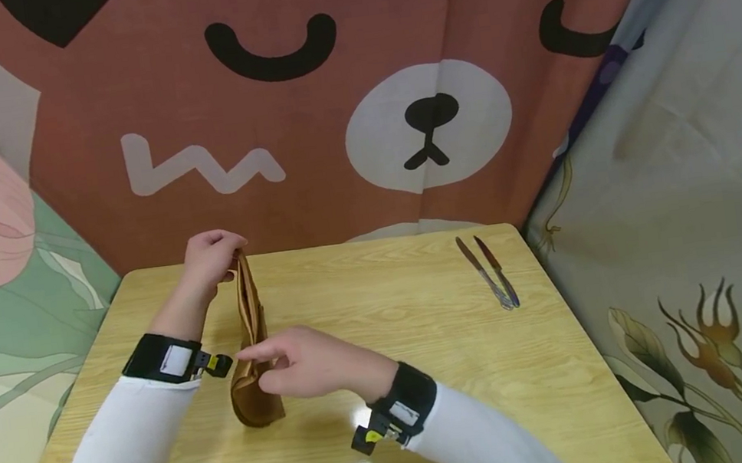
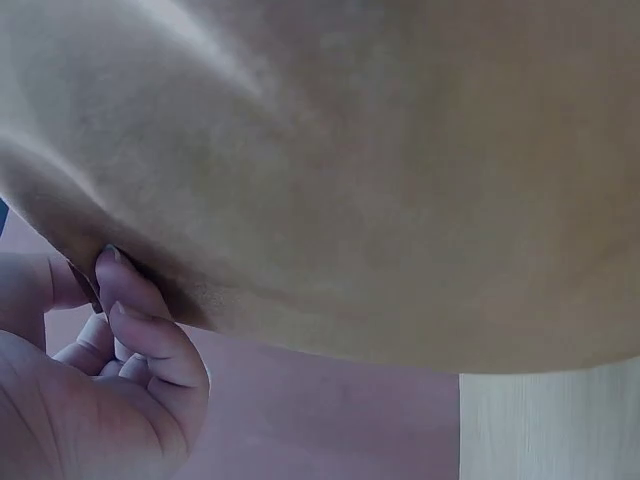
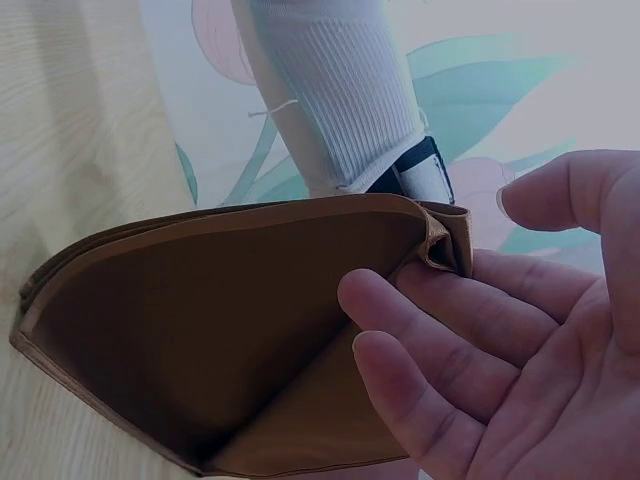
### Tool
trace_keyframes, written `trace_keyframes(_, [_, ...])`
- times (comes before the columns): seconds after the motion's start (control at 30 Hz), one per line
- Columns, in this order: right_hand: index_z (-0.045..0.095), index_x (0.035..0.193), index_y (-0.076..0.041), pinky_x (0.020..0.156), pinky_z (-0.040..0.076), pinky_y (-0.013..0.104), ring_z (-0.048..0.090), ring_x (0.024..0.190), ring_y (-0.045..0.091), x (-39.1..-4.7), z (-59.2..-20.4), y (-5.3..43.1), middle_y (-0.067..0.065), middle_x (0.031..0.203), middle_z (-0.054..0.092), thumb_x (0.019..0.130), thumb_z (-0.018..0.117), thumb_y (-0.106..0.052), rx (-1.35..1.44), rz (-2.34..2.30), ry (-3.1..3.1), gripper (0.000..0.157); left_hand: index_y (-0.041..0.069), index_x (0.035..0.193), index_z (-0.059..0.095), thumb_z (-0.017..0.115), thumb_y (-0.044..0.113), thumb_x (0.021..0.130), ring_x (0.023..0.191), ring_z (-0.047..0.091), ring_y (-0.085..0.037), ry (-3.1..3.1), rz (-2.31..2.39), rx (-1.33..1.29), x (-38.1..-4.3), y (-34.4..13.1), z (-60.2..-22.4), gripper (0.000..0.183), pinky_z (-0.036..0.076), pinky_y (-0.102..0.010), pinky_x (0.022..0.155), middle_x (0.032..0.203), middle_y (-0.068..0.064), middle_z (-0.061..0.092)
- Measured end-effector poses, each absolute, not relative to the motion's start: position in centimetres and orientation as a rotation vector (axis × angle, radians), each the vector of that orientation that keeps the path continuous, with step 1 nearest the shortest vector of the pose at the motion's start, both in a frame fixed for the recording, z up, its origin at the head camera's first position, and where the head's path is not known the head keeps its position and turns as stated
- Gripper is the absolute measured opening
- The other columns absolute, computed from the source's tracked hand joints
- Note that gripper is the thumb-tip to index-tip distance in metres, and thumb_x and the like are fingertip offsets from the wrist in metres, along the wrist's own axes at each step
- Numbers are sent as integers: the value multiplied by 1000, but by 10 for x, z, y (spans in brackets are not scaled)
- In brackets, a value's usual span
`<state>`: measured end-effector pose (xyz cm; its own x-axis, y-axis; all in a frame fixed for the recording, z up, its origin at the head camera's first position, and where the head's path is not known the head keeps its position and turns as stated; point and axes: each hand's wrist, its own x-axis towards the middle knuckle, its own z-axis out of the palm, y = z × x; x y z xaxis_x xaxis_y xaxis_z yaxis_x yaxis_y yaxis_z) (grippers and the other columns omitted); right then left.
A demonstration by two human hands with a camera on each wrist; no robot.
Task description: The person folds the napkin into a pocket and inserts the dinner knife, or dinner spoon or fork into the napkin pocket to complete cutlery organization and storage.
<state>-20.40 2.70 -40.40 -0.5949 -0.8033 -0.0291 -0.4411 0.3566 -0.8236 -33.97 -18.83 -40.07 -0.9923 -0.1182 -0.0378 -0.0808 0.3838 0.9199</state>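
A brown leather-like pouch [image 1: 257, 409] stands on edge on the left part of the table. At its far upper corner my left hand [image 1: 210, 257] pinches the edge; the left wrist view shows thumb and fingers on the pouch's rim [image 2: 400, 200]. My right hand [image 1: 306, 359] reaches across to the near part of the pouch. Seen from the right wrist, the fingers of the right hand [image 3: 500, 370] are loosely extended against a folded corner, with the thumb apart. The pouch's dark inside [image 3: 220, 310] gapes there.
Two table knives [image 1: 483, 272] lie side by side near the far right corner of the wooden table [image 1: 377, 285]. A curtain with a bear face [image 1: 313, 215] hangs behind the table. Patterned cloths [image 1: 699, 183] hang at both sides.
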Motion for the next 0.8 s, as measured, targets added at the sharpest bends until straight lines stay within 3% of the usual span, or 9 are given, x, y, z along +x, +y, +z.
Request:
trace_keyframes(0.1, [53, 139, -30, 50, 42, 19, 55, 57, -1, -204, -409, 34, -15, 105, 65, 90, 56, -17, -1070, -1161, 2194, 51, 5, 100, 67, 57, 36, 95, 71, 59, -21, -2575, -1746, 176, -341, -182, -402, 33, 52, -37, 62, 89, -9, 59])
trace_keyframes(0.13, [53, 139, -30, 49, 41, 19, 52, 53, 0, -203, -410, 36, -13, 96, 65, 90, 55, -16, -1070, -1170, 2196, 51, 5, 100, 67, 57, 35, 95, 71, 60, -21, -2571, -1760, 174, -341, -179, -402, 32, 52, -38, 63, 89, -9, 59])
trace_keyframes(0.23, [53, 140, -28, 50, 42, 19, 51, 51, 2, -201, -413, 42, -12, 94, 65, 91, 56, -15, -1051, -1211, 2184, 51, 6, 99, 68, 56, 33, 96, 70, 59, -21, -2553, -1798, 160, -343, -173, -403, 30, 51, -38, 62, 87, -8, 60])
trace_keyframes(0.3, [53, 140, -27, 55, 46, 20, 58, 58, 0, -201, -413, 44, -13, 112, 65, 91, 57, -15, -1047, -1233, 2184, 50, 6, 98, 68, 56, 31, 96, 69, 59, -20, -2532, -1815, 156, -344, -171, -403, 28, 51, -37, 60, 85, -8, 61])
trace_keyframes(0.43, [53, 140, -28, 54, 46, 20, 59, 62, 0, -201, -412, 45, -15, 125, 61, 92, 57, -18, -1050, -1245, 2184, 49, 7, 95, 70, 56, 30, 95, 67, 58, -19, -2486, -1801, 163, -344, -170, -402, 26, 50, -34, 56, 78, -6, 61])
trace_keyframes(0.57, [51, 141, -29, 45, 38, 20, 43, 46, 3, -200, -409, 43, -10, 87, 65, 92, 54, -18, -1047, -1253, 2169, 50, 8, 96, 70, 56, 33, 96, 67, 58, -18, -2473, -1781, 151, -345, -172, -398, 29, 51, -34, 57, 80, -6, 60])
trace_keyframes(0.67, [51, 141, -29, 43, 34, 19, 32, 41, 6, -200, -405, 41, -6, 58, 41, 93, 53, -16, -1055, -1257, 2160, 50, 8, 97, 70, 56, 35, 96, 66, 59, -18, -2465, -1770, 148, -344, -175, -394, 31, 53, -35, 59, 80, -5, 60])
trace_keyframes(0.8, [50, 142, -26, 45, 37, 19, 39, 44, 4, -201, -399, 37, -8, 57, 44, 93, 53, -14, -1094, -1254, 2169, 51, 6, 95, 70, 58, 36, 95, 60, 55, -17, -2423, -1769, 149, -343, -178, -386, 32, 52, -34, 56, 71, -3, 57])
